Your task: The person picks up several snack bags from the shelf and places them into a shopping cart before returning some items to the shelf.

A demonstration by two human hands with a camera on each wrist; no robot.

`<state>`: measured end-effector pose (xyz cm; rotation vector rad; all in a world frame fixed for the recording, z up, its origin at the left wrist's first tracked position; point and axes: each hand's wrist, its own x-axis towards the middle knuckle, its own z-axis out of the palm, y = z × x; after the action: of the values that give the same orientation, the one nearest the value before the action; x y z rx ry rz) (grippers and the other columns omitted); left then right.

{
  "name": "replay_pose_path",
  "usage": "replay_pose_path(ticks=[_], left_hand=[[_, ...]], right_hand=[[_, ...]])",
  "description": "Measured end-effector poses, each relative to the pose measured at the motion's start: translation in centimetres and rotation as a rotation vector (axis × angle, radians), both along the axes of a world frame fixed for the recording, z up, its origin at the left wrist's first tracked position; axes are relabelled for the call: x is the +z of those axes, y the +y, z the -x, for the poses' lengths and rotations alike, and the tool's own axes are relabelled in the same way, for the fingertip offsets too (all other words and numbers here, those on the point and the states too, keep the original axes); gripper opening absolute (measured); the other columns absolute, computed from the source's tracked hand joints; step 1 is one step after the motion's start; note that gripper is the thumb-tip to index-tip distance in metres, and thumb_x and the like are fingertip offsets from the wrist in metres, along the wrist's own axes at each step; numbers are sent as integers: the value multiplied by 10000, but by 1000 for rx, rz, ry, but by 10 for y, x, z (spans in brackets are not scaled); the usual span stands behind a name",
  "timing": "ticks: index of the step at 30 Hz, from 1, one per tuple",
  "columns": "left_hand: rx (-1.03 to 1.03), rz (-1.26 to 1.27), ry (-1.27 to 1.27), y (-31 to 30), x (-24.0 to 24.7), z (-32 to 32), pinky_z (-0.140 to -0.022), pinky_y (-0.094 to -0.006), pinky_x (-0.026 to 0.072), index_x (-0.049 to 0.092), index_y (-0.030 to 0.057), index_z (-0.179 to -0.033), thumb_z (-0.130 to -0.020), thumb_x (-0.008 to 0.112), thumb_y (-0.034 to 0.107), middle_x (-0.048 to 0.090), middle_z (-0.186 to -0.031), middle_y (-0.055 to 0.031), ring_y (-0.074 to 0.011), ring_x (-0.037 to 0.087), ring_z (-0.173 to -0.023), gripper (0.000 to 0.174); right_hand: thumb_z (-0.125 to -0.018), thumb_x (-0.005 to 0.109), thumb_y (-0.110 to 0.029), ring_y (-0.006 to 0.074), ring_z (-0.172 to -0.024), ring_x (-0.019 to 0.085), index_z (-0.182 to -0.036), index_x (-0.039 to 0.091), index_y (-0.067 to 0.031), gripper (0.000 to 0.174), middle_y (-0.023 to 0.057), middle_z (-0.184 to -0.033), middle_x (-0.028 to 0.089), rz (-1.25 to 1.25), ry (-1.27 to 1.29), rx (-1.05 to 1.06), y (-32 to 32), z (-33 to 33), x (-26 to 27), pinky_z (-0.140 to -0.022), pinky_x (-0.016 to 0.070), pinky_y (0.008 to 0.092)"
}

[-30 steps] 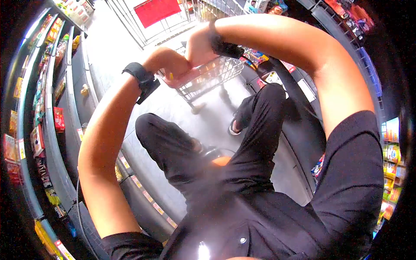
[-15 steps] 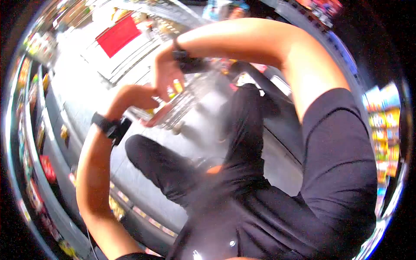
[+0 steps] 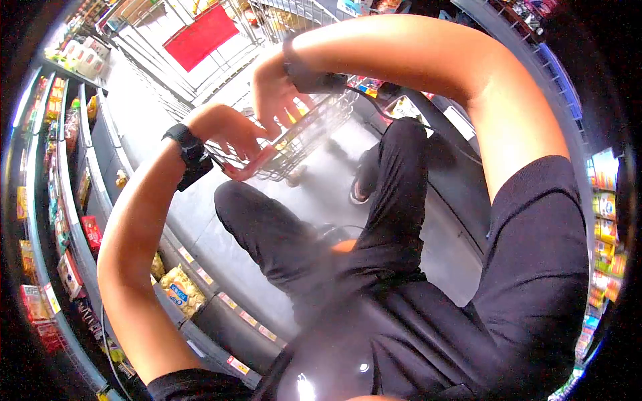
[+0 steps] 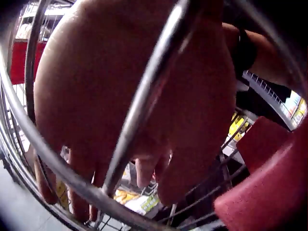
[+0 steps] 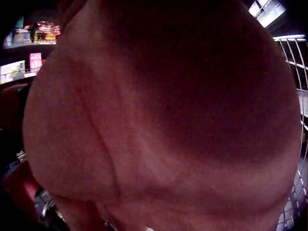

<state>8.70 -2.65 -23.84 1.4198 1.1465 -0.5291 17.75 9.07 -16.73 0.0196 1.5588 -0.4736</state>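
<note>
Both hands hang over the near end of a wire shopping cart (image 3: 314, 130) in the head view. My left hand (image 3: 231, 130), at the left by the red handle (image 3: 251, 168), has its fingers spread and pointing down. In the left wrist view that hand (image 4: 134, 86) shows behind metal bars, with straight fingers and nothing held. A yellow and green package (image 4: 144, 202) lies lower in the cart, beyond the fingertips. Farther over the basket, my right hand (image 3: 273, 100) points loosely extended fingers downward. Its palm (image 5: 159, 120) fills the right wrist view, hiding most of what lies beneath.
A red panel (image 3: 200, 38) hangs on wire cart framework ahead. Stocked shelves (image 3: 80, 167) run along the left, with a bag of pale snacks (image 3: 182, 291) on a low shelf. More packaged goods (image 3: 605, 227) stand at the right. The wearer's bent knees (image 3: 408, 160) are below the cart.
The hands were close together at the handle with fingers bent; they have separated and their fingers have spread. The cart and red panel sit farther left in the head view.
</note>
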Motion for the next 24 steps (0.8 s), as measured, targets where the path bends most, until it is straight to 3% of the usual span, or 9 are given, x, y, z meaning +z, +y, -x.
replay_pose_path(ticks=[4,7,8,9,11,13,15,18,24], left_hand=[[169,44,-16,-1,28,7,-713,-310,549,590,128,-1374,-990,656,148,657,-1099,19,-104,601,-902,390],[220,182,159,13,72,-10,-734,-310,570,319,261,-1635,-1068,558,105,695,-1150,11,-146,661,-965,635],[246,215,133,16,71,-3,-747,-330,577,296,291,-1656,-1080,541,107,701,-1176,9,-154,669,-990,653],[197,197,247,26,84,-13,-924,-371,571,366,341,-1632,-1033,549,293,658,-1288,-7,-189,647,-1159,629],[182,247,123,41,53,5,-895,-349,572,380,349,-1620,-1042,530,309,640,-1287,-25,-187,648,-1130,599],[281,396,-37,55,11,20,-724,-258,533,394,363,-1603,-1063,509,353,584,-1042,22,-108,605,-955,553],[-239,102,-246,65,-87,74,-960,-449,472,401,298,-1567,-1100,432,403,498,-1332,-48,-261,468,-1249,479],[624,581,88,77,-52,17,-993,-478,560,552,164,-1449,-1065,522,513,675,-1252,-178,-351,667,-1169,520],[132,290,-146,66,-67,12,-949,-582,599,514,-18,-1362,-1085,522,351,660,-1275,-242,-396,689,-1154,462]], right_hand=[[-951,663,-365,282,-1262,641,-1478,605,-208,553,131,-1439,636,-97,176,28,9,6,0,-1075,525,558],[-880,735,-322,329,-1227,664,-1347,717,-190,486,175,-1404,654,-117,300,-13,32,12,1,-1025,540,580],[-999,619,-333,397,-1463,476,-1609,423,-182,658,130,-1663,412,-210,160,99,30,28,-7,-1119,470,652],[-998,622,-320,409,-1456,481,-1603,429,-168,653,145,-1666,401,-176,183,158,31,32,-12,-1116,474,650],[-993,632,-269,432,-1432,501,-1600,430,-148,651,187,-1663,390,-124,213,239,36,42,-22,-1103,487,648],[-967,679,-185,461,-1341,584,-1605,419,-146,691,266,-1626,409,-91,240,332,36,46,-30,-1070,520,638],[-817,760,-107,382,-1072,691,-1293,658,-70,488,241,-1274,637,-193,586,203,51,40,-50,-882,573,538],[-802,757,-139,365,-1046,696,-1252,686,-82,459,222,-1232,663,-213,705,194,68,39,-58,-874,570,519],[-773,750,-204,331,-995,705,-1170,742,-105,409,183,-1148,716,-199,883,184,71,53,-59,-859,562,481]])
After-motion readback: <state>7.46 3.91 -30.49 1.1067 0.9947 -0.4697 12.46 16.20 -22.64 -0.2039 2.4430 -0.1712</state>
